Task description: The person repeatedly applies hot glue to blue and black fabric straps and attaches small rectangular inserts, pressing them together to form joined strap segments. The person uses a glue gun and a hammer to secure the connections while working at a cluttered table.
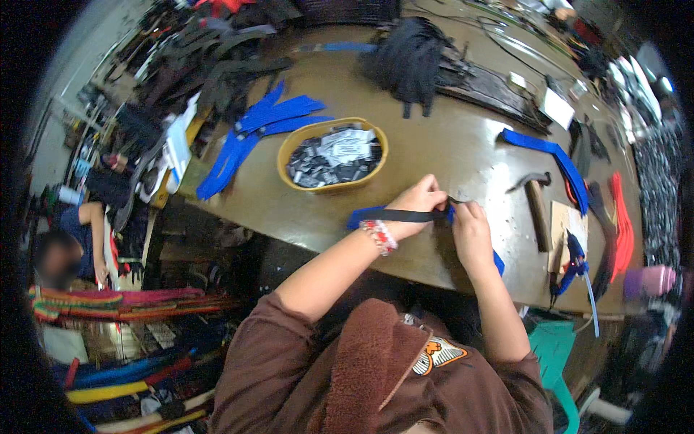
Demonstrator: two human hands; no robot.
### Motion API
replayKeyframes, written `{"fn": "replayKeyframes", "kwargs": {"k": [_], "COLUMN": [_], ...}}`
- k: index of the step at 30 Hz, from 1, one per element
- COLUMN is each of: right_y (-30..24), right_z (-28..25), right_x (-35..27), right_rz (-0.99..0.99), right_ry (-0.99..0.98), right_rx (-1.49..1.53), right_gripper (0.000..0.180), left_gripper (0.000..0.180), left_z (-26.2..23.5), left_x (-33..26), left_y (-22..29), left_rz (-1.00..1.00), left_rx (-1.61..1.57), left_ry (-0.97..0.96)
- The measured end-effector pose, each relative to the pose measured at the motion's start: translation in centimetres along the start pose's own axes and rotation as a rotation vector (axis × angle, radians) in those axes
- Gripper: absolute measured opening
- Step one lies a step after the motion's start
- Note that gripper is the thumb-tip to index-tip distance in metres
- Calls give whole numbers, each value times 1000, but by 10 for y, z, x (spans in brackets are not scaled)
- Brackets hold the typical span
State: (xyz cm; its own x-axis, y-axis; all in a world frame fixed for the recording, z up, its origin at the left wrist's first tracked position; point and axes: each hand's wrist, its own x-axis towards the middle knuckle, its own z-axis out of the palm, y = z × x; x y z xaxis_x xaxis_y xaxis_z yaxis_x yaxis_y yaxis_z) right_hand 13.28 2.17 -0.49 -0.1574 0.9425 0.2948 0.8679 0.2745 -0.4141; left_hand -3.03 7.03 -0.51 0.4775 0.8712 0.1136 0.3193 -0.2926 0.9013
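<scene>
Near the table's front edge, my left hand (418,207) is closed in a pinch. A narrow black strap (405,215) runs from its fingers back across the wrist, which wears a beaded bracelet. Just beside it, my right hand (471,230) pinches at the same spot, its fingertips almost meeting the left ones. A blue strap (356,218) passes beneath both hands; bits of it show between the fingers and beyond the right wrist. The exact join between black and blue is hidden by my fingers. Close ahead stands a yellow tub (329,187) full of small black pieces and pale labels.
Blue straps (242,141) lie left of the tub, and a black bundle (412,58) is farther back. On the right are a hammer (537,213), a blue glue gun (575,254), another blue strap (553,153) and red straps (619,228). Another person (90,231) is at far left.
</scene>
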Motion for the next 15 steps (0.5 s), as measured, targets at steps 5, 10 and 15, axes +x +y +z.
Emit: {"fn": "replayKeyframes", "kwargs": {"k": [5,10,15], "right_y": [4,-7,-12], "right_z": [-1,-6,1], "right_x": [-2,-4,-5], "right_rz": [41,13,0], "right_ry": [-24,-61,13], "right_rx": [51,-26,-57], "right_gripper": [35,36,40], "left_gripper": [11,16,16], "left_z": [-8,-4,-4], "left_x": [-5,-11,-57], "left_y": [-3,10,39], "left_rz": [328,-192,510], "left_rx": [253,-46,875], "left_ry": [-143,-186,-253]}}
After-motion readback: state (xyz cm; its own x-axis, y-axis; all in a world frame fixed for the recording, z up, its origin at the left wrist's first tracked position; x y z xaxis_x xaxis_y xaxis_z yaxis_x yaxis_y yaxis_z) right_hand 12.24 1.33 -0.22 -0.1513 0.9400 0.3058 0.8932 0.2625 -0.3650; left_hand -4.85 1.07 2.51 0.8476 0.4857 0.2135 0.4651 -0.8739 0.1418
